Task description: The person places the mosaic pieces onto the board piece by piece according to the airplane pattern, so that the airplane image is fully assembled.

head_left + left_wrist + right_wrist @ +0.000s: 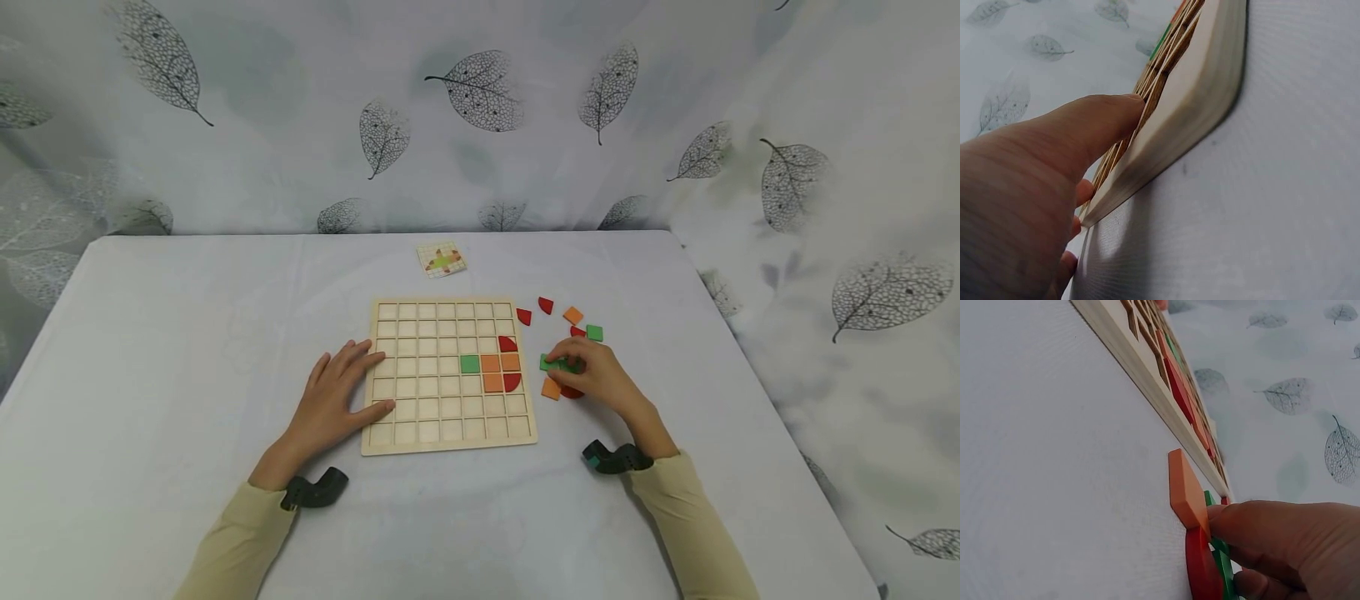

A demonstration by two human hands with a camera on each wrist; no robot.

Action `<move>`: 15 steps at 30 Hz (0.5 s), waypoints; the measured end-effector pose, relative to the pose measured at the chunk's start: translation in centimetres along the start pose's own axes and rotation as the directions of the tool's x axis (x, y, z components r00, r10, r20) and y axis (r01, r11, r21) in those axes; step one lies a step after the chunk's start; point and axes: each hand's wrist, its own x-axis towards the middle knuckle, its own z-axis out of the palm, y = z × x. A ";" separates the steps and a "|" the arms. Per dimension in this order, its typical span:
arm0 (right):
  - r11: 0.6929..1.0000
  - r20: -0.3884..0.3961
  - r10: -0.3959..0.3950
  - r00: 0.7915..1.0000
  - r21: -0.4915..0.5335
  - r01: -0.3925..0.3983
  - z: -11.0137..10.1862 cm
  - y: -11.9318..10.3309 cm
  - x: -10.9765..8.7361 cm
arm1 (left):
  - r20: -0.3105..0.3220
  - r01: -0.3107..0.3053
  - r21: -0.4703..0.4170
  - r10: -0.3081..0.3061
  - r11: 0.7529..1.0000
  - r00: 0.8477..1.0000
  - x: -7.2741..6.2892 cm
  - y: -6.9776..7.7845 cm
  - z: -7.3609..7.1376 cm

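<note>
A wooden grid board (427, 408) lies flat on the table. My left hand (336, 392) rests on its left edge, fingers spread and thumb on the lower left; in the left wrist view the thumb (1104, 122) reaches over the rim. In the grid sit a green square (469, 364), several orange squares (492, 382) and red quarter-circles (512, 382). Right of the board my right hand (600, 375) pinches a green tile (546, 362) among loose pieces. An orange square (1186, 494) and a red piece (1202, 565) lie beside its fingertips in the right wrist view.
A small pattern card (442, 260) lies behind the board. Loose red quarter-circles (546, 305), an orange square (573, 315) and another green square (595, 332) are scattered to the right. A white cloth covers the table (187, 358); a leaf-print curtain (285, 100) hangs behind.
</note>
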 end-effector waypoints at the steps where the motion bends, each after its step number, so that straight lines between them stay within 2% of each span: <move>1: 1.000 -0.001 0.002 1.000 0.000 -0.002 0.0 0.0 0.0 | 0.000 0.000 0.000 0.000 1.000 1.000 0.0 0.0 0.0; 15: 1.000 -0.008 0.002 1.000 -0.001 -0.002 0.1 -0.4 -0.2 | -0.007 -0.006 -0.001 0.006 1.000 1.000 0.0 0.0 0.0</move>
